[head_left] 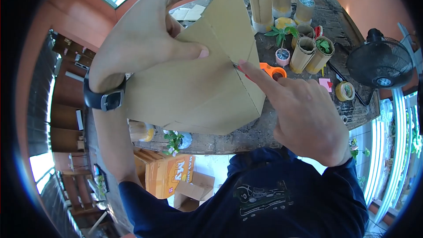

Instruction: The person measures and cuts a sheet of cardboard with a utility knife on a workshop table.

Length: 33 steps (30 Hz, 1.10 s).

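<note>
A large piece of brown cardboard (189, 88) is held up over the table, with dark slit-like lines running down its right part. My left hand (141, 35), wearing a dark wristband, grips its upper left side. The thumb presses on the near face and the index finger reaches the top edge. My right hand (304, 110) is closed around a slim red cutter (247, 77), mostly hidden by the fingers. Its dark tip meets the cardboard at one of the lines, and the index finger lies along it. Behind the cardboard's right edge show orange-handled scissors (274, 70).
Cardboard tubes (304, 55) and a small potted plant (282, 55) stand at the back right. A black fan (381, 59) stands beyond a tape roll (345, 91). Near the front edge is a flowering plant (173, 141); an orange carton (169, 174) sits below.
</note>
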Available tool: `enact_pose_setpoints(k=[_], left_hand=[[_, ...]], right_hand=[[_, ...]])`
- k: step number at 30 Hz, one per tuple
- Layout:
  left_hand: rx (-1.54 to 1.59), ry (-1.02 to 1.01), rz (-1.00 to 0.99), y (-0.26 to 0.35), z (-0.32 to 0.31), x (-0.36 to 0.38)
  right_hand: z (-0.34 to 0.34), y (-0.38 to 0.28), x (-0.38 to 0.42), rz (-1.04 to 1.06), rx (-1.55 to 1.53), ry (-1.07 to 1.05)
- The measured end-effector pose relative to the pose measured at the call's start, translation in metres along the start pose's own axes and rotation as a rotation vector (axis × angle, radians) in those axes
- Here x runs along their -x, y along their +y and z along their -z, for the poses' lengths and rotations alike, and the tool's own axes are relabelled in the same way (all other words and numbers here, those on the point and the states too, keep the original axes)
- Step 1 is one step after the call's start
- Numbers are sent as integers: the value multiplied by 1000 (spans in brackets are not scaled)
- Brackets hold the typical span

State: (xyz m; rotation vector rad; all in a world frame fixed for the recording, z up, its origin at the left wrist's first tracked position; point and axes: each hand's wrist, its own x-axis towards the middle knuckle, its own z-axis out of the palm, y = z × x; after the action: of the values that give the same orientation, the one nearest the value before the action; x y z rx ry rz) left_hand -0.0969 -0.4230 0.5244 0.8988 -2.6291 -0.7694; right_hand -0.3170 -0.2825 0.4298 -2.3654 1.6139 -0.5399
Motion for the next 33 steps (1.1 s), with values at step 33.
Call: enact_pose_setpoints(k=[33], left_hand=[[-514,249,39,1,-34,11]], right_hand=[[-41,10,-5,0,55,-48]])
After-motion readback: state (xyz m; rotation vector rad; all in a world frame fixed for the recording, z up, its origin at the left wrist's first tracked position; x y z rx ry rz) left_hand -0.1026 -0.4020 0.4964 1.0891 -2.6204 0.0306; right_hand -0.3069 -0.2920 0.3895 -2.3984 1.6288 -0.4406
